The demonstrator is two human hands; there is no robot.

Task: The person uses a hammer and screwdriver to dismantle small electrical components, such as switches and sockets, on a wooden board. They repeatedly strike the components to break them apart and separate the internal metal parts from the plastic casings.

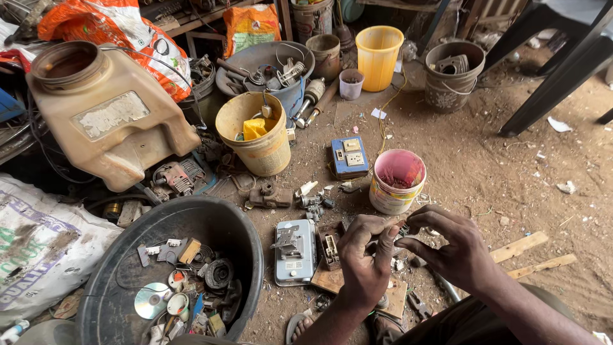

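Note:
My left hand (364, 259) and my right hand (447, 246) meet low in the middle of the view, both pinching a small dark metal part (394, 235) between their fingertips. The part is mostly hidden by my fingers. Just left of my left hand lie a brown open switch body (328, 246) and a grey metal switch box (294, 252) on the dirt floor. A wooden board (396, 295) lies under my hands with small loose parts around it.
A big black basin (246, 249) of scrap and discs sits at lower left. A pink-lined bucket (397, 180), a blue socket board (348, 156), a yellow bucket (258, 131), a tan plastic tank (105, 112) and a black chair leg (555, 83) stand around. Pliers (418, 305) lie near my knee.

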